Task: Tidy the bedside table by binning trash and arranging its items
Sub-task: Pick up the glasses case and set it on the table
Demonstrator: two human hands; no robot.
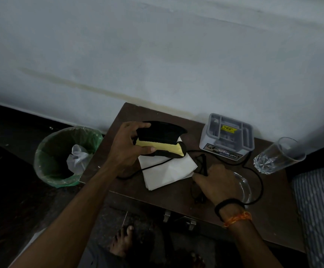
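Note:
My left hand grips an open black glasses case with a yellow cloth inside, held just above the dark wooden bedside table. My right hand closes on a pair of dark glasses lying on the table. White paper napkins lie under the case, crossed by a black cable.
A green-lined bin with a white crumpled bag stands on the floor left of the table. A grey plastic organiser, a drinking glass and a clear glass dish occupy the table's right side. A striped mattress borders it.

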